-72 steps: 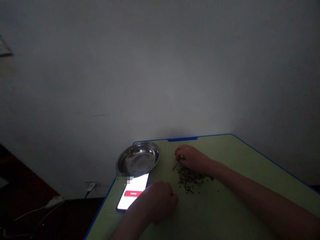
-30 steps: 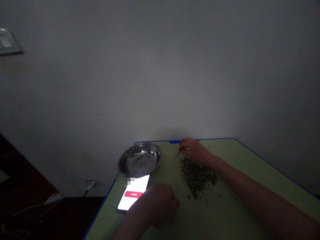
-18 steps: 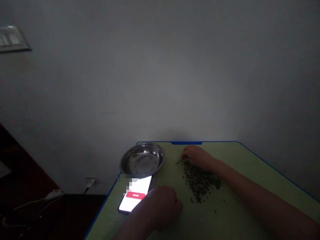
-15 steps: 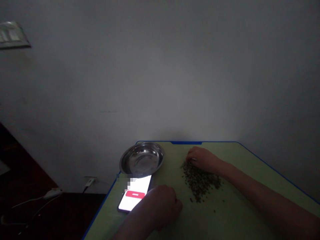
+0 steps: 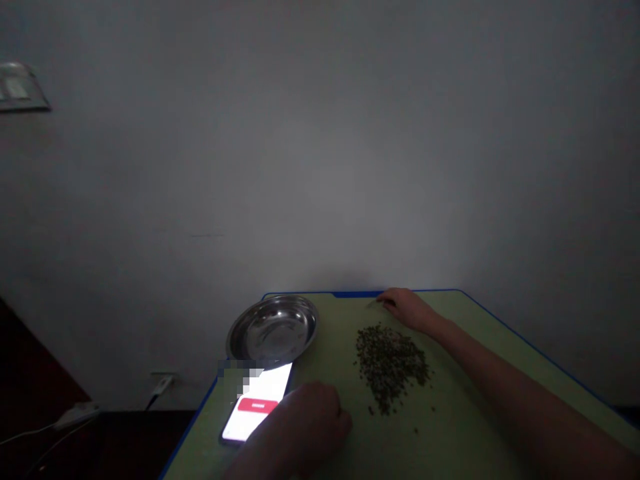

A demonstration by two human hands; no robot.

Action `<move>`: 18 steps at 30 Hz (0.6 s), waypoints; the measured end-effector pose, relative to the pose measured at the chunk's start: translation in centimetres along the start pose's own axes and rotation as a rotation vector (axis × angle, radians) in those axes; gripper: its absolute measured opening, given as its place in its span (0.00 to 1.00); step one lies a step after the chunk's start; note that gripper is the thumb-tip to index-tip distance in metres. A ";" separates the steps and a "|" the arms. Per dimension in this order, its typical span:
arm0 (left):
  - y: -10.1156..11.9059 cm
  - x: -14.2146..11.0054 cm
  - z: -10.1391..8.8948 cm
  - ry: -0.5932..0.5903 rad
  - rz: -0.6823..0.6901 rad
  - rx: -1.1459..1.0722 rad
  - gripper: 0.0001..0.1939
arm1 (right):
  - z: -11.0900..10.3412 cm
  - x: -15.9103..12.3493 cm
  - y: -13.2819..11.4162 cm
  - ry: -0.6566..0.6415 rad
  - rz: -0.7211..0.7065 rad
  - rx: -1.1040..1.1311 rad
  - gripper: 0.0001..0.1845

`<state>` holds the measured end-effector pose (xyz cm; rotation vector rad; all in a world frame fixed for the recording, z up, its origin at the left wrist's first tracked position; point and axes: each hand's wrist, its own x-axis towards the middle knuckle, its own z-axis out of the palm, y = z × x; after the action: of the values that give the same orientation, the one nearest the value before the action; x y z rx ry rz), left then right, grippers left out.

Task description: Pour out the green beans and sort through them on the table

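Observation:
Beyond the pile of small dark grains (image 5: 393, 367), my right hand (image 5: 403, 307) pinches a slim greyish implement (image 5: 372, 304); its tip points left, and its kind is too dim to tell. The pile lies loose on the table, with a few stray grains near its front. My left hand (image 5: 320, 417) rests closed near the front of the table, just right of the lit phone (image 5: 257, 407). Its fingers curl under, so whatever they hold, if anything, is hidden. A shiny steel bowl (image 5: 274, 333) stands behind the phone, partly over its far end.
The pale green table (image 5: 465, 427) has a blue edge and stands against a grey wall (image 5: 330, 147). On the left are a wall switch (image 5: 23, 90), a plug in a socket (image 5: 163, 385) and a white power strip with cords (image 5: 77, 415) low down.
My right hand has moved from the pile's far edge to beyond it, uncovering the grains there. The left hand stays closed in about the same place. The view has shifted slightly.

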<state>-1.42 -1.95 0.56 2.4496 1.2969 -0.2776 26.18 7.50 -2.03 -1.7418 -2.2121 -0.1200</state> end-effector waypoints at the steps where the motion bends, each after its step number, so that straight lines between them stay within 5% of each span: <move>1: 0.1 -0.1 0.0 0.012 -0.004 -0.011 0.23 | 0.1 -0.4 -0.3 -0.011 -0.006 -0.008 0.17; 8: 0.5 -0.4 -0.3 0.006 -0.032 -0.039 0.22 | -1.0 -4.8 -4.3 -0.091 -0.132 -0.029 0.17; 18: 0.1 -0.1 0.0 0.000 -0.022 -0.006 0.23 | -3.5 -7.3 -5.3 -0.113 -0.150 0.006 0.16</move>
<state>-1.40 -2.06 0.56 2.4320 1.3234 -0.2788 23.26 -1.54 -0.19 -1.6150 -2.4204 -0.0507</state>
